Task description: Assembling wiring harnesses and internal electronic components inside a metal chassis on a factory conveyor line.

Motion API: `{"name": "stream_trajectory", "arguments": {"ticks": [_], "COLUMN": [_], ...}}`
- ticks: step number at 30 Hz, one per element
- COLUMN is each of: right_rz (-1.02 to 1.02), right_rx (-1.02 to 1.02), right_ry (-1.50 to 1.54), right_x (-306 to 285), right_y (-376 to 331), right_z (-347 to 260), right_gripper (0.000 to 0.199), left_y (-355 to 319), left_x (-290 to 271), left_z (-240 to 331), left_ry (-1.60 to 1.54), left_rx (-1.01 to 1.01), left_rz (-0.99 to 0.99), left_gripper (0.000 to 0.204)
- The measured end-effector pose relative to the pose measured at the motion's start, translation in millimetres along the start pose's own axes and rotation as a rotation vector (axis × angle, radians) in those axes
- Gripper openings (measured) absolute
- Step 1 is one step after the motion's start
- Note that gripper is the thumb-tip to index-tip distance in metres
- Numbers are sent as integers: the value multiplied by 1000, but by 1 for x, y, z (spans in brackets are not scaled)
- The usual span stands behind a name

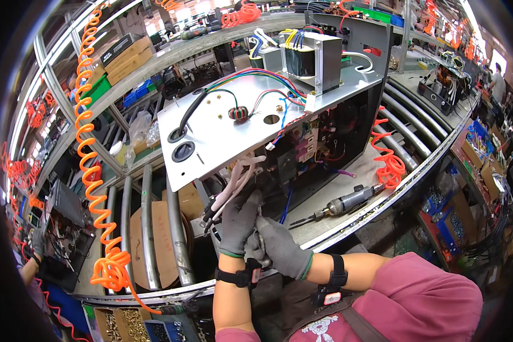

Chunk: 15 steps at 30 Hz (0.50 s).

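Both hands wear grey gloves and meet at the near lower edge of a large machine housing with a flat metal shelf point(211, 134). My left hand point(238, 227) points up under the shelf, its fingers pressed together beside a bundle of pale sleeved cables point(229, 191). My right hand point(284, 249) is against it, fingers curled in; what they pinch, if anything, is hidden. A transformer point(310, 61), a small ring coil point(238, 113) and coloured wires sit on the shelf. Beneath it, circuit boards point(319, 139) show inside the dark housing.
A power screwdriver point(345, 203) lies right of my hands, on a coiled orange air hose point(390, 165). Metal rollers point(148, 228) run at left. Another orange coil point(85, 131) hangs there. Screw bins point(125, 325) stand below. At far left a co-worker's gloved hand point(38, 242) touches another unit.
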State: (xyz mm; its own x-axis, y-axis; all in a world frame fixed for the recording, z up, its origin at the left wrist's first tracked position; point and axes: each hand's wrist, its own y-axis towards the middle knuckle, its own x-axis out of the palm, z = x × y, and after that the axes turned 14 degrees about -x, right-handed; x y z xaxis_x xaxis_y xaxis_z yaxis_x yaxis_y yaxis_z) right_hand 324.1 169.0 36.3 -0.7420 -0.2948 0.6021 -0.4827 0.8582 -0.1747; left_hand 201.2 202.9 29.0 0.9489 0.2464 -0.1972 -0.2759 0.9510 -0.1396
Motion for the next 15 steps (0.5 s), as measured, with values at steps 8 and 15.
{"name": "stream_trajectory", "arguments": {"ticks": [8,15], "right_rz": [-111,-217], "right_rx": [142,204], "right_ry": [167,2], "right_x": [-10,-45], "right_y": [-2,0], "right_z": [-30,-57], "right_gripper": [28,29], "left_y": [3,4], "left_x": [-18,-11], "left_z": [-17,-14], "left_ry": [312,333], "left_rx": [245,118], "left_rz": [-15,-32], "left_gripper": [37,35]}}
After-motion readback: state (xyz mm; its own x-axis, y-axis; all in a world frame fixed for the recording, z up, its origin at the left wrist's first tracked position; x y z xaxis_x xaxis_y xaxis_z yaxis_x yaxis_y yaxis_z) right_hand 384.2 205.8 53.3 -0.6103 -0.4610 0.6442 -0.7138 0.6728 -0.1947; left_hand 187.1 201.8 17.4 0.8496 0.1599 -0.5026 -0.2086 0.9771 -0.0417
